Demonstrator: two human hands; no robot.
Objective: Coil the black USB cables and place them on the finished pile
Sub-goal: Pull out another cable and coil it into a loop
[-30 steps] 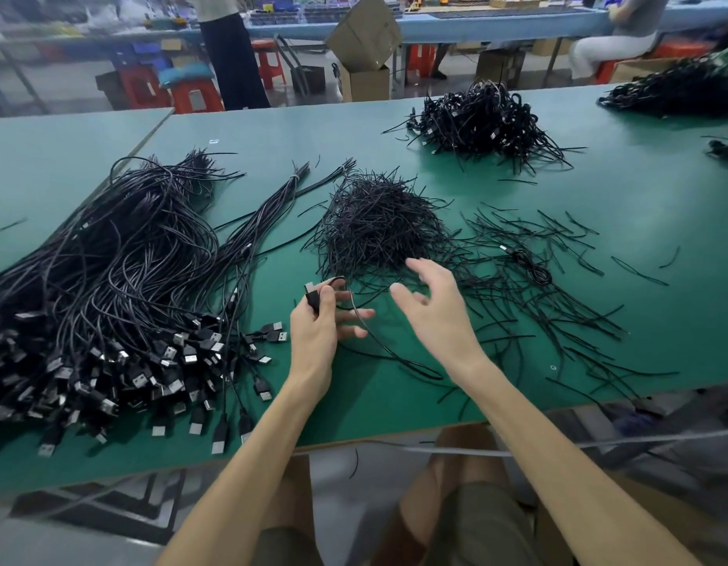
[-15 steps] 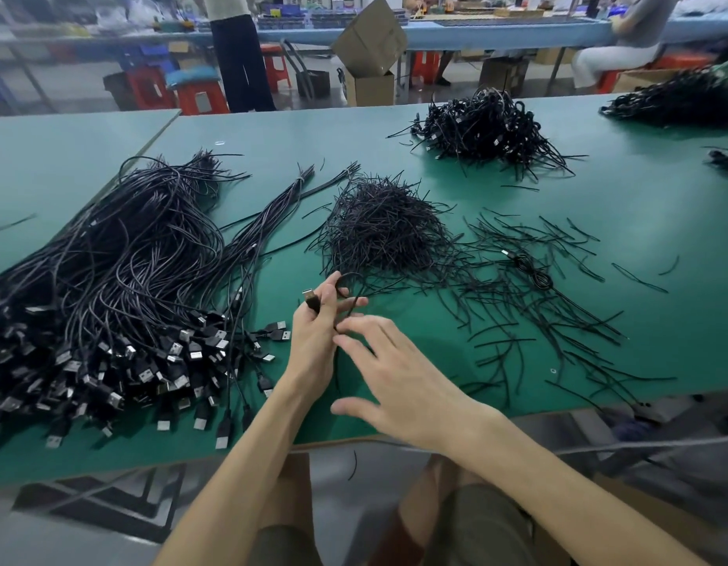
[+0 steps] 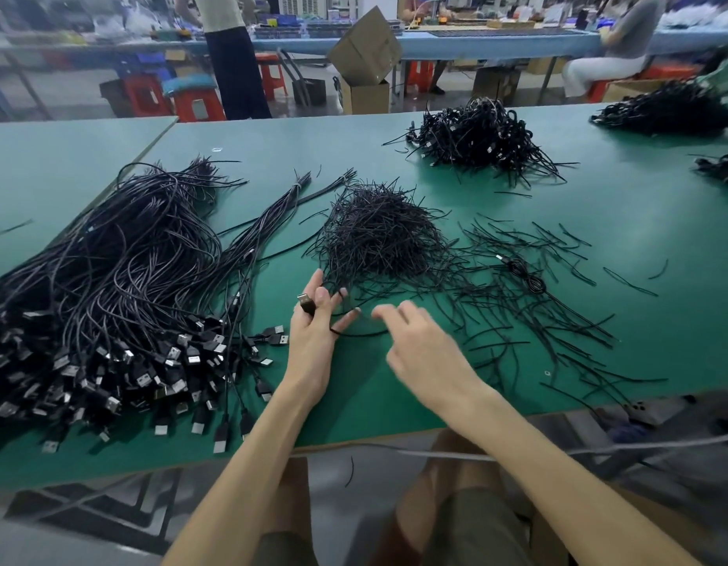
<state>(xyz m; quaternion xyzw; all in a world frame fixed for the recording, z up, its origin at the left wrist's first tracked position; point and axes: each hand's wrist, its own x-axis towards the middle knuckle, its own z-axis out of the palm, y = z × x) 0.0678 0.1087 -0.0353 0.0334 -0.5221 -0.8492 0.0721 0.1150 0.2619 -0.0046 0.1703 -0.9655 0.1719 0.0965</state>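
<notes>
Head view: we sit at the green counter (image 3: 599, 222), uncoiled cables (image 3: 121, 288) heaped at our left with plugs toward us, probably for easy picking; the finished pile (image 3: 476, 136) lies well apart at the far side. Our left hand (image 3: 313, 345) anchors one black cable (image 3: 362, 333), which loops toward our right hand (image 3: 423, 353), too blurred to tell its fingers' state. The left fingers (image 3: 324, 304) pinch the cable's USB plug (image 3: 306, 303), fixing the coil's start.

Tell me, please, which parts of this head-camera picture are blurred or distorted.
Head view: the right hand is motion-blurred, its fingers smeared; the left hand and the USB plug it grips are sharp; the green table shows edges bent by wide-angle distortion; the background is soft.
</notes>
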